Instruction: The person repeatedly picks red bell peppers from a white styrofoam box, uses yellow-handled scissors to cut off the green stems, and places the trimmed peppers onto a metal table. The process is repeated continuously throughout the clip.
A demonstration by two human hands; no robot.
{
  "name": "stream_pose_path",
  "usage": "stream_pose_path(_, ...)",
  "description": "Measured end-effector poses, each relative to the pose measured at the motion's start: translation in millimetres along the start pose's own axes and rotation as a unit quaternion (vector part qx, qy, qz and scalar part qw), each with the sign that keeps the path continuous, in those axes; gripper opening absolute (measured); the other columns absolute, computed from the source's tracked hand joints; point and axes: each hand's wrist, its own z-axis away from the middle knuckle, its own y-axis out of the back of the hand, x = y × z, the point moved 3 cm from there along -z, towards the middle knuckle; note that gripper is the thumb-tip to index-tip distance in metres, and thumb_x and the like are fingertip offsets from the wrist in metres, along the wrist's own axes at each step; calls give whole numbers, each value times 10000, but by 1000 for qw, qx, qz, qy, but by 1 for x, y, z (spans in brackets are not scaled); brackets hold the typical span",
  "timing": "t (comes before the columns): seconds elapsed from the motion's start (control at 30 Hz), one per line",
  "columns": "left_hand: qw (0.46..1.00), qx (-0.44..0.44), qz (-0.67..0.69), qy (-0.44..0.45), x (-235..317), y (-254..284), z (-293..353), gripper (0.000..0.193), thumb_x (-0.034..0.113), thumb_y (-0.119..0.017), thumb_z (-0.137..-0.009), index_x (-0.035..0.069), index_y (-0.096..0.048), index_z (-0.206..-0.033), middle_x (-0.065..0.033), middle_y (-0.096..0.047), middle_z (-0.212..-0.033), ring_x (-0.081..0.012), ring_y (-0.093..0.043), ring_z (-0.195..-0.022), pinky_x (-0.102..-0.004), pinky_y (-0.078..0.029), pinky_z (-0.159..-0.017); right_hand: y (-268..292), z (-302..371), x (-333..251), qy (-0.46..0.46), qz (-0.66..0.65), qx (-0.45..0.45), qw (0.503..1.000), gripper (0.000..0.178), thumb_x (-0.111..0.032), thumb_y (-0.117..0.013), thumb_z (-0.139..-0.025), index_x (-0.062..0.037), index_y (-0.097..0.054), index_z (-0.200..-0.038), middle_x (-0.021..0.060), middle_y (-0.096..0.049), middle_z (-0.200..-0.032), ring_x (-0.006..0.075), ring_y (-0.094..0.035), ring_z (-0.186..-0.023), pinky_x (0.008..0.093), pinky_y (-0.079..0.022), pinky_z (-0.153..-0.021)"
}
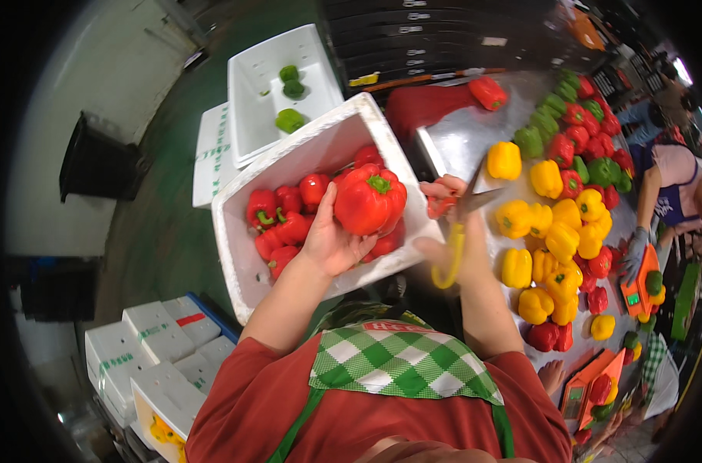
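My left hand (329, 241) cups a large red bell pepper (370, 202), its cut green stem end facing up. It is held above a white foam box (235, 255) that holds several more red bell peppers (291, 229). Just past the box's right rim, my right hand (453, 243) is closed round a pair of scissors (453, 258) with a yellow handle. The blades are apart and point away toward the metal table; hand and scissors are partly blurred. A small red piece (441, 205) shows by the right fingers; what it is I cannot make out.
A second foam box (246, 77) with a few green peppers stands behind on the left. Yellow peppers (561, 241) and mixed red and green ones cover the metal table (451, 143) at right. Orange scales (636, 289) and a co-worker's gloved hand (635, 251) are beyond.
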Motion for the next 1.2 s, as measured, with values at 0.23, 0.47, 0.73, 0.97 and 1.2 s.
stream_pose_path(0.23, 973, -58, -217, 56, -37, -36, -11, 708, 573, -431, -972, 79, -336, -1469, -100, -515, -1382, -218, -534, -1255, -385, -513, -983, 11, 27, -10, 14, -80, 39, 996, 1189, -259, -929, -625, -16, -169, -1507, 221, -399, -1440, 297, -423, -1343, 421, -342, -1115)
stream_pose_path(0.47, 902, -138, -395, 107, -64, -57, -30, 547, 197, -632, -936, 40, -419, -1415, -116, -592, -1292, -211, -635, -1107, -311, -524, -909, 116, 83, -6, -11, -119, 285, 951, 1147, -386, -914, -633, -56, -228, -1491, 153, -478, -1356, 279, -498, -1261, 417, -419, -1057)
stream_pose_path(0.73, 863, 45, -451, -222, 37, -8, -16, 255, 193, -560, -994, -25, -664, -1077, -112, -679, -1106, -127, -632, -925, -249, -492, -814, 307, 197, -5, 35, 576, 507, 641, 830, -269, -888, -690, 3, -461, -1348, 187, -546, -1286, 319, -533, -1206, 378, -411, -1032)
stream_pose_path(0.97, 571, 246, -665, -415, 110, 21, 40, 428, 97, -733, -820, 11, -604, -1219, -165, -465, -1414, -308, -493, -1258, -430, -404, -1038, 256, 147, -8, 62, 409, 529, 741, 644, -173, -759, -844, 47, -433, -1355, 158, -604, -1146, 254, -595, -1047, 350, -490, -910)
stream_pose_path(1.2, 286, 312, -896, -135, 134, 157, 51, 723, 238, -846, -653, 87, -555, -1297, -153, -567, -1306, -341, -507, -1234, -418, -423, -1042, 133, 77, 35, -70, -67, 353, 931, 487, -106, -591, -959, -41, -405, -1405, 94, -616, -973, 98, -544, -738, 223, -465, -702)
